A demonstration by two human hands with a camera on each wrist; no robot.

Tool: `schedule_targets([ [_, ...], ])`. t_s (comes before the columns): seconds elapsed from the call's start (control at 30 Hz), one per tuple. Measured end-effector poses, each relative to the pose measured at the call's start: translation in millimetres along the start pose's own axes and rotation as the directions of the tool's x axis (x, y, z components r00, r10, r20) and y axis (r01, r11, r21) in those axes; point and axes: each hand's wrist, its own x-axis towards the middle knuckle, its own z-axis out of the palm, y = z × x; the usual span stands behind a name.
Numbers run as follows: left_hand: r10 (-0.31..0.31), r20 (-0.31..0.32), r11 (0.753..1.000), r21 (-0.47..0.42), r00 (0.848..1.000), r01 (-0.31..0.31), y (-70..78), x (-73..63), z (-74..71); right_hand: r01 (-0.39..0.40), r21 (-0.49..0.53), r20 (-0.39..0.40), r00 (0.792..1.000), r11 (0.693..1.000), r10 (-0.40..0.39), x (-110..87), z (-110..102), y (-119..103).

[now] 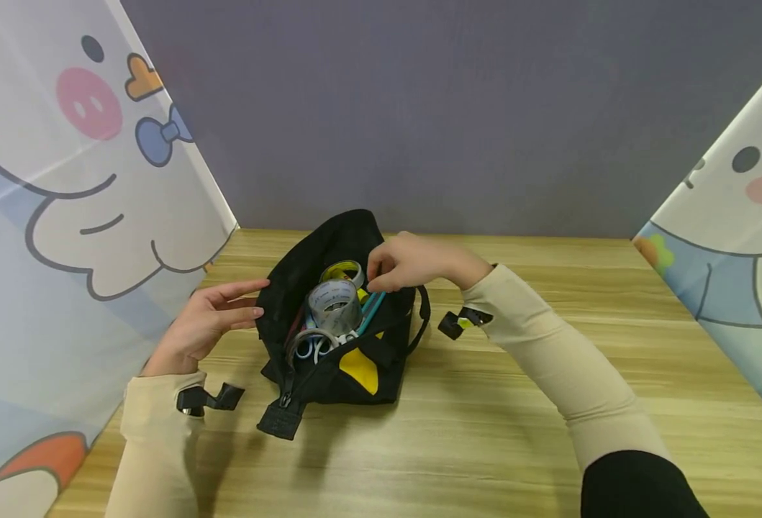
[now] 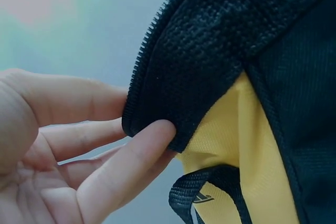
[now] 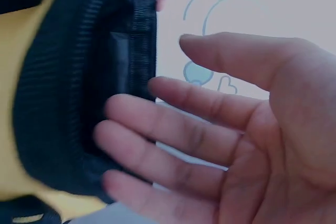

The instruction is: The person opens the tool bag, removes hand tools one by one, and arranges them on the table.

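Observation:
A black zip bag (image 1: 355, 385) with yellow patches lies unzipped on the table. My left hand (image 1: 215, 320) pinches the zipper edge (image 2: 152, 77) at the bag's left side between thumb and fingers. At the right of the opening, my right hand (image 1: 409, 262) hovers over the contents with fingers loosely extended and nothing between them; its fingertips (image 3: 118, 140) reach into the mouth of the bag. Inside sit a wide roll of clear tape (image 1: 334, 306), a smaller yellow-lined roll (image 1: 348, 272), a teal stick-like item (image 1: 372, 311) and scissors handles (image 1: 312, 347).
The wooden table (image 1: 516, 432) extends around the bag. A grey panel (image 1: 452, 115) stands behind, with cartoon-printed sheets on the left (image 1: 96, 237) and right (image 1: 730, 237). A black strap loop (image 1: 424, 313) hangs off the bag's right side.

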Motion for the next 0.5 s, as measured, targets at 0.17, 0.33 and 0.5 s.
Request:
schedule_targets([
  [0.17, -0.006, 0.001, 1.0, 0.004, 1.0, 0.006, -0.5, 0.8, 2.3, -0.15, 0.122, 0.106, 0.985, 0.981, 0.137, 27.8, -13.4, -6.2],
  [0.33, -0.023, 0.003, 1.0, 0.007, 1.0, 0.023, -1.6, 2.3, 4.1, -0.238, 0.346, 0.071, 0.971, 0.907, 0.228, 57.1, -18.4, -4.2],
  [0.5, -0.014, 0.027, 0.999, -0.038, 1.0, 0.015, -3.4, 3.1, 5.7, -0.267, 0.557, 0.012, 0.95, 0.786, 0.314, 85.3, -11.2, 3.7],
])
